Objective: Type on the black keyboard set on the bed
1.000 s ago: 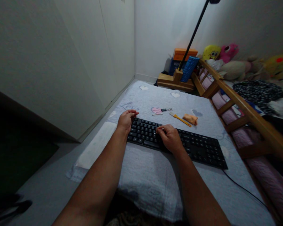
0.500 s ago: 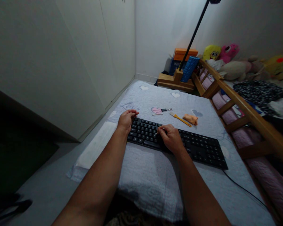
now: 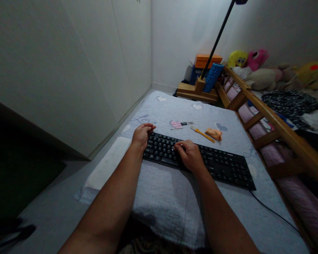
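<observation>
Black plastic keyboard (image 3: 160,147) | right hand (image 3: 190,155): grip pinching slim stick (image 3: 173,149) | left hand (image 3: 142,135): curled, hold unclear

This was a home bedroom: a railed bed (image 3: 265,107) with soft toys (image 3: 258,59) stood beyond the right edge of the cloth (image 3: 164,183), a cupboard (image 3: 95,63) beyond the left.

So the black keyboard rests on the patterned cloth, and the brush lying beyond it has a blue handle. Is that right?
Not quite: the handle of the brush is yellow, as the head view shows. It does lie beyond the black keyboard, which rests on the patterned cloth.
</observation>
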### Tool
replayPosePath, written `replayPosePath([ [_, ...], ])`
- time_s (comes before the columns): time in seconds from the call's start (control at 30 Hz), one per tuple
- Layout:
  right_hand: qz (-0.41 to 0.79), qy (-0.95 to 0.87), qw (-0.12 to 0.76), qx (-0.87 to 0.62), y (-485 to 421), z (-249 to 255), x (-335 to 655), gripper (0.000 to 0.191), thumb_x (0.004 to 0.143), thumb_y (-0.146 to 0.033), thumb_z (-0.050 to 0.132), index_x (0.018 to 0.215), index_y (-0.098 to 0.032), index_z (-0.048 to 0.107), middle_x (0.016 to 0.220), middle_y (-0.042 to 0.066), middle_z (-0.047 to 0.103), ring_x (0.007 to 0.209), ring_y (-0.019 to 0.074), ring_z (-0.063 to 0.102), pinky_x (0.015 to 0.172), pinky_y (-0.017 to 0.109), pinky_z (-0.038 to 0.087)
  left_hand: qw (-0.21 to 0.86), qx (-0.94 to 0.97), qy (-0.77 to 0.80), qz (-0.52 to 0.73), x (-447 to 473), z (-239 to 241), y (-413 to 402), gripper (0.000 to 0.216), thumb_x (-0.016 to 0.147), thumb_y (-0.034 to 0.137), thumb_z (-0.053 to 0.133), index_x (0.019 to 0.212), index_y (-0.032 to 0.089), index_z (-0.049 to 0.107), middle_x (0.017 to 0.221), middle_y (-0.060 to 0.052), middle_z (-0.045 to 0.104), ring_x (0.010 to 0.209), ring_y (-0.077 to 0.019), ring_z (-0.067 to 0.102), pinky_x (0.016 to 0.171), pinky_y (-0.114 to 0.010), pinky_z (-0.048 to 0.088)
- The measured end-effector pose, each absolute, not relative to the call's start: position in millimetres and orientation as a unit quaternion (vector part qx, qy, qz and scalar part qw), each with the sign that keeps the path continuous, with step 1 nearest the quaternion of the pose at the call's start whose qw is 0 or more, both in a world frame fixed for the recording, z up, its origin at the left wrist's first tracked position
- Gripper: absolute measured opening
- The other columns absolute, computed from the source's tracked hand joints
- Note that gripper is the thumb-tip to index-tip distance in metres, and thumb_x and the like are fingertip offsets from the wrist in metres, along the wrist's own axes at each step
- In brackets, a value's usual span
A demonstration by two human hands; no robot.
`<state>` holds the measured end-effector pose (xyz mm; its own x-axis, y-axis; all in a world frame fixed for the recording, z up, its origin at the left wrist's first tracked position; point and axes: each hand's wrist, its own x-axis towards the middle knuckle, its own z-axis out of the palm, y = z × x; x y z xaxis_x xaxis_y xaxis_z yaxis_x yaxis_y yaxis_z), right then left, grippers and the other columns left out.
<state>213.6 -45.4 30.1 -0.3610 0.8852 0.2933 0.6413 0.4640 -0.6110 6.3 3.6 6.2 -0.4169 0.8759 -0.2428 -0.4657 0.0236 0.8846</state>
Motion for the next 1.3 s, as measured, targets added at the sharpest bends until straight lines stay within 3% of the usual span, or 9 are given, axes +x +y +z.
replayPosePath([
  [1.3, 0.180, -0.792, 0.333, -0.479, -41.2, 24.0, 207.2, 0.017, 0.086, -0.020, 0.053, 0.086, -0.019, 0.070, 0.086, 0.007, 0.070, 0.088, 0.0213, 0.058, 0.082, 0.034, 0.044, 0.509, 0.190, 0.512, 0.665, 6.8, 7.3, 3.6, 0.017, 0.058, 0.006, 0.053, 0.071, 0.015, 0.059, 0.069, -0.003, 0.066, 0.070, -0.0121, 0.060, 0.075, -0.026, 0.044],
])
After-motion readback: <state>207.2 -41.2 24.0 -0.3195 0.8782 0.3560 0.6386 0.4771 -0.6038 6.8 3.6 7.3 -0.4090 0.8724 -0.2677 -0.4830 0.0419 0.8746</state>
